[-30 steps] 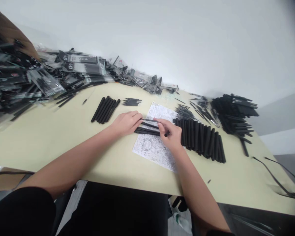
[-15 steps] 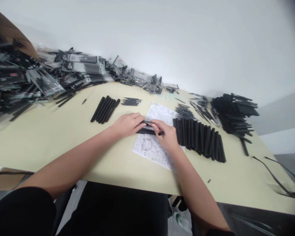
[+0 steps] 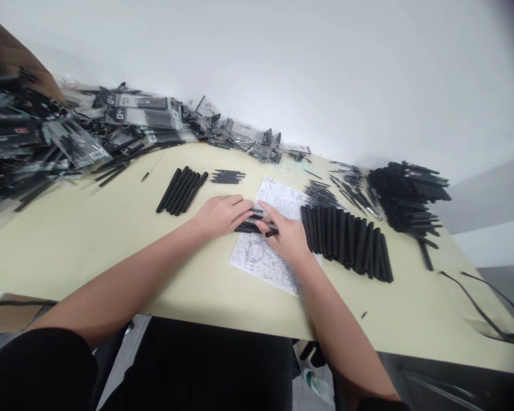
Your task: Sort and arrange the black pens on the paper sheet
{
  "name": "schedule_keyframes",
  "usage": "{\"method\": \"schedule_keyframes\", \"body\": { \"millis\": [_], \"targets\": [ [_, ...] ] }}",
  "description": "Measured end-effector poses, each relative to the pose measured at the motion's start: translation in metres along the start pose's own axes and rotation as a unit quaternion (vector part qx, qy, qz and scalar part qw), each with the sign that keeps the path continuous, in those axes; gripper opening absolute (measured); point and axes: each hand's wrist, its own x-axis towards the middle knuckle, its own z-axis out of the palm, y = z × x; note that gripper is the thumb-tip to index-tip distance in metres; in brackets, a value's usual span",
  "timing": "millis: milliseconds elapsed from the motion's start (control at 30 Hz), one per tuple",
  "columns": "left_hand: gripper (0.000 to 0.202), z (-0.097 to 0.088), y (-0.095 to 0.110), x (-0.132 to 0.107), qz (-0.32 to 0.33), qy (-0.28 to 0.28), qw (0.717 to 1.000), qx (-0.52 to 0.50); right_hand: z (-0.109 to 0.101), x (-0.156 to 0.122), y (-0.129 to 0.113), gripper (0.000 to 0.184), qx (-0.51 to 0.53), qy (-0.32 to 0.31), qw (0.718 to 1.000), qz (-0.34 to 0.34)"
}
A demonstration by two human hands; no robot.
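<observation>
My left hand (image 3: 223, 217) is closed with its fingertips on a slim dark pen (image 3: 257, 212) above the printed paper. My right hand (image 3: 290, 235) faces it from the other side, index finger stretched toward the pen's end. A short black pen cap (image 3: 272, 233) sticks out from between its thumb and curled fingers. Under both hands lie several black pens (image 3: 247, 228), partly hidden by the fingers. The scribbled white sheet (image 3: 257, 257) lies beneath them.
A row of thick black pens (image 3: 346, 240) lies right, a smaller group (image 3: 180, 191) left beside thin refills (image 3: 227, 177). Loose refills (image 3: 323, 195) and a black pen pile (image 3: 406, 194) are farther right. Opened plastic packets (image 3: 145, 117) line the wall; glasses (image 3: 488, 308) rest front right.
My right index finger has lifted and straightened away from the pen, and the right hand has lowered slightly. My left hand stays nearly in place.
</observation>
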Motion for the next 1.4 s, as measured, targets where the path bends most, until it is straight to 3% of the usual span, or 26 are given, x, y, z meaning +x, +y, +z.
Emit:
{"method": "schedule_keyframes", "body": {
  "millis": [233,433,667,1100,1400],
  "targets": [
    [0.040,-0.0010,0.0000,-0.0009,0.002,-0.001,1.000,0.008,-0.0046,0.0028,0.0056,0.063,0.001,0.090,0.990,0.111],
    [0.040,-0.0012,0.0001,-0.0006,-0.004,0.006,1.000,0.006,-0.0092,0.0040,0.0080,0.042,-0.005,0.101,0.994,0.048],
    [0.040,-0.0013,0.0000,-0.0003,-0.003,0.009,1.000,0.010,-0.0088,0.0043,0.0097,0.038,-0.031,0.114,0.991,0.058],
    [0.037,0.0006,-0.0003,-0.0011,0.002,-0.001,1.000,0.009,-0.0102,0.0040,0.0050,0.037,-0.140,0.061,0.988,0.022],
    [0.034,0.0008,-0.0010,0.0002,-0.024,-0.019,1.000,-0.001,-0.0075,0.0024,0.0054,0.029,-0.075,0.124,0.989,-0.036]
  ]
}}
